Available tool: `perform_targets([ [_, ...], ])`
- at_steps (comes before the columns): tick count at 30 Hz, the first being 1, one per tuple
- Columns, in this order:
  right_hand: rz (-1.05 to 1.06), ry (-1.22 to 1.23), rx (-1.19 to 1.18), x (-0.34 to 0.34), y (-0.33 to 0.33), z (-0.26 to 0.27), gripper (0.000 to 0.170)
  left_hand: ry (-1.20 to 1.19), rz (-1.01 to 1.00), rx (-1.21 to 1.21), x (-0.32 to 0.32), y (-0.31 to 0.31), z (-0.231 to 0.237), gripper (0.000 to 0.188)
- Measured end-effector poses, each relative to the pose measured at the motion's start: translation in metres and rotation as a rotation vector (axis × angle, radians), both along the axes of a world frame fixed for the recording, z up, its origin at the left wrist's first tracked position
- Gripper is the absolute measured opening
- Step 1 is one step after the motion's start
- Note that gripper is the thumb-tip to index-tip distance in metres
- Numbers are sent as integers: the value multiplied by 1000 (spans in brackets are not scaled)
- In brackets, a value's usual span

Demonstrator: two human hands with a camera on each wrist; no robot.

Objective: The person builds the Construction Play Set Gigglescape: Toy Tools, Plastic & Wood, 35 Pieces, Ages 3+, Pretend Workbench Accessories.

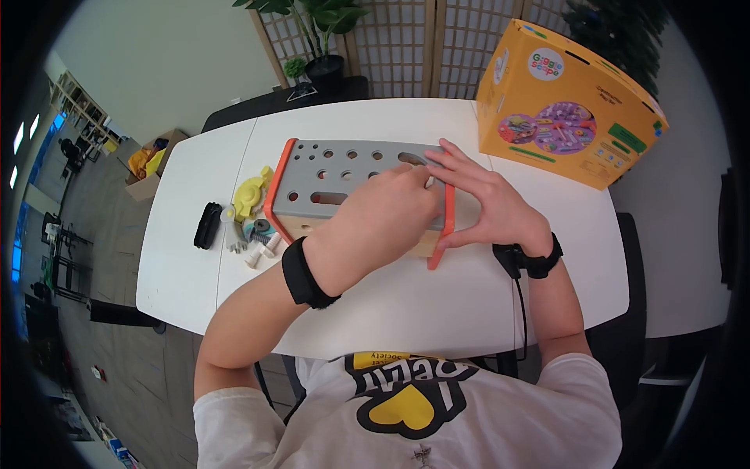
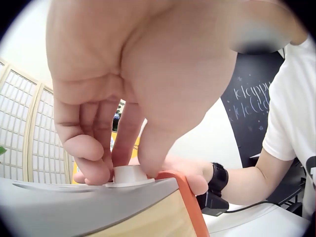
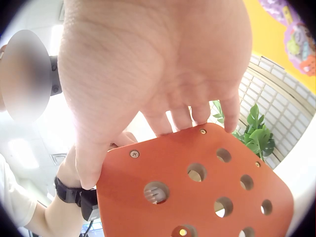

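In the head view, the toy bench (image 1: 363,166) stands on the white table (image 1: 586,227) in front of me, grey top upward, and I have both hands at its right end. My left hand (image 1: 383,207) is over the right part of its top, fingers bent downward, and my right hand (image 1: 491,195) is spread at its right orange end panel (image 1: 449,213), fingers at the far corner and thumb lower down at the near edge. Left of the bench lie yellow pieces (image 1: 250,194), pale screws (image 1: 264,251) and a black case (image 1: 208,226); beyond its right end is the large orange-yellow box (image 1: 574,102), and behind it a potted plant (image 1: 324,69) and a lattice screen (image 1: 393,43). In the left wrist view, I pinch a white cap-like piece (image 2: 131,174) between thumb and fingers; its wide rim sits against the bench's grey top, just beside the orange edge. In the right wrist view, my fingers lie straight over the upper edge of the bench's orange panel and my thumb rests along its side edge, bracing rather than clenching. Through one hole of that panel I see a white ridged part (image 3: 155,193).
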State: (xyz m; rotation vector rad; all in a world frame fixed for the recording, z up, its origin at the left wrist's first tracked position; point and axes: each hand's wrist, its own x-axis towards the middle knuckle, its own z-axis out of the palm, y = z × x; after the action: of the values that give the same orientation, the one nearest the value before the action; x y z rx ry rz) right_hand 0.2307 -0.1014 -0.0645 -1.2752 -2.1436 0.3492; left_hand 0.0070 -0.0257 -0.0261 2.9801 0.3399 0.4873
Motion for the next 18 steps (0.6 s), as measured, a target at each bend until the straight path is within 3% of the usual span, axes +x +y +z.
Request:
perform_targets([
  [11,-68,-62,-5,-5,-2,5,99,-184,-9,51,-9,-6,-20,17],
  [18,-192,-236,171,-14,-6,4,96,-288,6,-21,-30,-15,-31,39],
])
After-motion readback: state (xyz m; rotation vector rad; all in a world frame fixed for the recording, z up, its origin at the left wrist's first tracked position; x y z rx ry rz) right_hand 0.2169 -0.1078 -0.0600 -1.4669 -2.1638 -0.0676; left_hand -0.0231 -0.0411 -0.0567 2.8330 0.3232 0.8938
